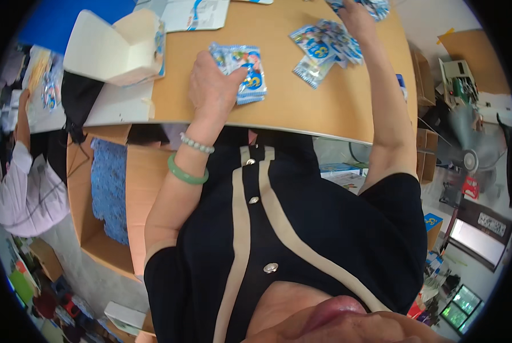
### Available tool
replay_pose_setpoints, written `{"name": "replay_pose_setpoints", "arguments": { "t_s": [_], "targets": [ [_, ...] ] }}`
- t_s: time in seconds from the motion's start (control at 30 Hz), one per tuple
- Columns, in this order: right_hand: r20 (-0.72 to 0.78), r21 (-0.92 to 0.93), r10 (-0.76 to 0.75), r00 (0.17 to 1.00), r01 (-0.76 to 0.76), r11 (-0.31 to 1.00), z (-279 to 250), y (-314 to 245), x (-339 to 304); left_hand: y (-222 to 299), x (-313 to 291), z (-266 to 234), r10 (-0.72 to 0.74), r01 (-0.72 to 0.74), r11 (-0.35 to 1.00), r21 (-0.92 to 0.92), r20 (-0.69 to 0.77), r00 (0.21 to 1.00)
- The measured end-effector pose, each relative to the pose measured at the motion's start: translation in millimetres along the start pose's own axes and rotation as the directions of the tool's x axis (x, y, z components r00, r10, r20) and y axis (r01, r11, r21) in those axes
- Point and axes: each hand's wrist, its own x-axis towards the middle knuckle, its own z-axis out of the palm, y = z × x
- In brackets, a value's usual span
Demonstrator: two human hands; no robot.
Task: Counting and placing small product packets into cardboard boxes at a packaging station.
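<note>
A small stack of flat blue-and-white foil packets (250, 80) lies on the table left of the middle. My left hand (213, 86) grips it from the left side, thumb across the top packet and fingers behind its far edge. At the upper right, my right hand (356, 20) reaches far out with its fingers closed on one of the blue-and-white packets (377, 8) there; the picture's top edge cuts off part of them. Between the hands, nearer my right forearm, is a loose heap of similar packets (324, 48).
An open white carton (136, 51) stands at the table's left, beside a flat white-and-blue carton (196, 14). Below the table edge is a cardboard box (139, 206) with blue material (110, 188). Another person's sleeve (30, 194) shows at far left; a fan (467, 157) stands right.
</note>
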Motion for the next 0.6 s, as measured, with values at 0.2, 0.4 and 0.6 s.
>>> {"name": "replay_pose_setpoints", "arguments": {
  "t_s": [0.2, 0.4, 0.6],
  "targets": [
    [0.201, 0.154, -0.121, 0.972, 0.091, 0.984, -8, -107, -117, -16, -10, -4, 0.051, -0.052, 0.999, -0.014, -0.042, 0.998],
    [0.262, 0.477, -0.111, 0.959, -0.029, 0.878, 22, -152, -185, -15, -19, 5, 0.068, -0.070, 0.986, -0.149, -0.018, 0.998],
    [0.354, 0.714, -0.080, 0.932, -0.214, 0.667, -4, -163, -215, -16, -19, 12, 0.070, -0.054, 0.956, -0.287, 0.044, 0.997]
  ]
}}
